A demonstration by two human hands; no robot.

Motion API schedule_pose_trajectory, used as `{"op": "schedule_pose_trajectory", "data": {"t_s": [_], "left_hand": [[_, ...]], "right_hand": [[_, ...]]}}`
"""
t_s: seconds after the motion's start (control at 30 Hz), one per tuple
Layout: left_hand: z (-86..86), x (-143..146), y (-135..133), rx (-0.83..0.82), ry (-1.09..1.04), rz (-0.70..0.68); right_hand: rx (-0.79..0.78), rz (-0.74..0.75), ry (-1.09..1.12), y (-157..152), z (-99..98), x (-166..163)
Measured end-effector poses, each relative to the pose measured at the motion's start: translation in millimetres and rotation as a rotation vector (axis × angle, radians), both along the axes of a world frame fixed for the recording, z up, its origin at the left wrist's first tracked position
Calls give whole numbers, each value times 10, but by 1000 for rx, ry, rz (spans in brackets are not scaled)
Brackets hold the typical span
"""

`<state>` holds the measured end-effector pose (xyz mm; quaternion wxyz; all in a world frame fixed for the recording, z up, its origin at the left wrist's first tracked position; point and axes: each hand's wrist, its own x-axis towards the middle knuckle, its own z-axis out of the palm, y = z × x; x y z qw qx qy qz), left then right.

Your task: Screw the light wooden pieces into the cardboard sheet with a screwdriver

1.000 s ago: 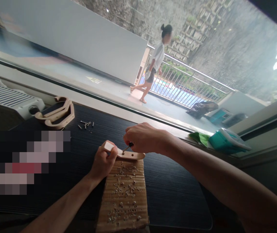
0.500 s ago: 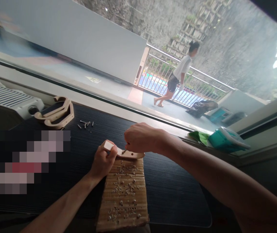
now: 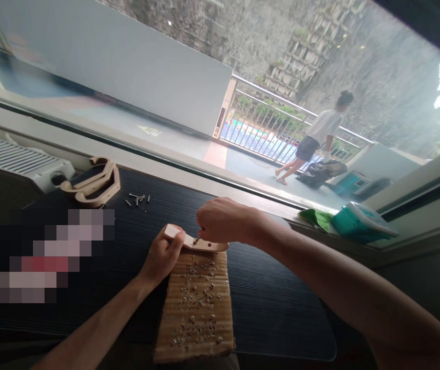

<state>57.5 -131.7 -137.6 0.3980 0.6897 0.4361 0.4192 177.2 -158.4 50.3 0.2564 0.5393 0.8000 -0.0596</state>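
Observation:
A pale wooden hook [image 3: 217, 247] with round holes lies across the far end of a punctured cardboard pad [image 3: 200, 308]. My left hand [image 3: 165, 253] is closed around the hook's squared left end, the thumb on top. Over the middle of the hook, my right hand [image 3: 220, 220] is a fist, knuckles up. Below its fingers a thin, dark tip meets the wood at a hole; whatever the fist grips is mostly hidden. Another hole shows just right of that tip.
Several loose screws [image 3: 138, 199] lie on the dark table [image 3: 277, 303]. Two more wooden hooks [image 3: 108, 194] sit by a white slatted appliance [image 3: 31, 159]. A teal box [image 3: 362, 221] and green cloth [image 3: 316, 218] rest on the sill. Beyond the window walks a person [image 3: 320, 128].
Outside, the person has walked to the right, towards the black bag. Both my hands stay at the hook with almost no visible shift. The view has tilted very slightly.

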Motion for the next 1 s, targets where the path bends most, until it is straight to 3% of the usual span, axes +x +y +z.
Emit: {"op": "schedule_pose_trajectory", "data": {"t_s": [0.17, 0.23, 0.3, 0.37, 0.43, 0.5, 0.63, 1.0], "left_hand": [[113, -94, 41, -233, -29, -120], [178, -167, 83, -222, -4, -110], [276, -245, 116, -46, 94, -61], [410, -299, 122, 278, 275, -50], [559, -305, 94, 528, 488, -160], [684, -261, 46, 610, 650, -266], [785, -127, -17, 547, 850, -373], [715, -45, 80, 489, 846, -474]], "right_hand": [[20, -5, 25, -2, -27, 0], [18, -5, 28, -2, -31, -3], [16, -3, 27, 0, -36, -2], [25, 8, 25, 3, -45, 1], [43, 30, 29, 4, -53, 2], [55, 35, 31, 1, -49, -5], [28, 1, 16, -10, -15, -25], [6, -23, 5, 23, -39, -24]]}}
